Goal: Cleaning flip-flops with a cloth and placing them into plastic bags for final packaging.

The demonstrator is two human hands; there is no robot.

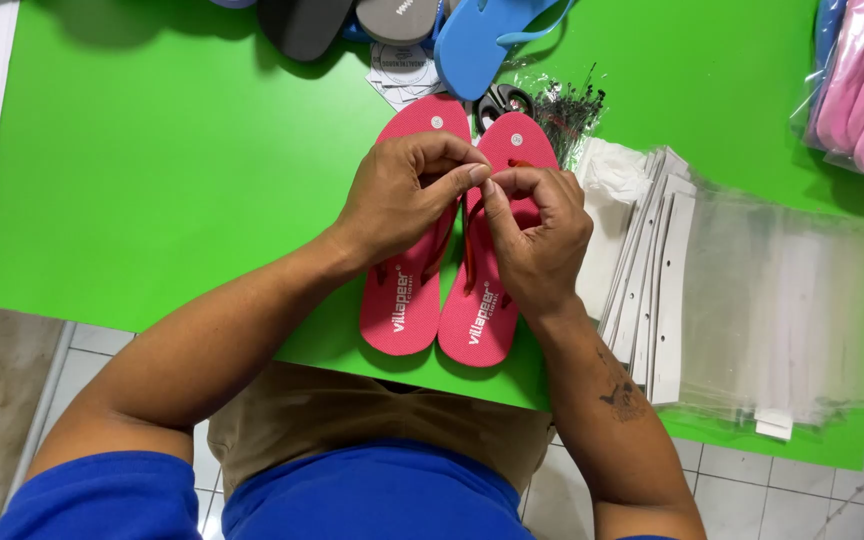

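I see my left hand (pixel 402 195) and right hand (pixel 537 225) pinched shut together on the straps of the pink sandals (pixel 442 250), flat on the green tabletop (pixel 152 170). I guess they need joining.

Both hands hide the red straps (pixel 467 235) partly.

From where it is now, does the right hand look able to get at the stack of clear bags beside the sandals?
Probably yes. The right hand is busy pinching at the straps of the pink sandals together with the left hand, but the stack of clear bags lies just to its right on the green table, nothing between.
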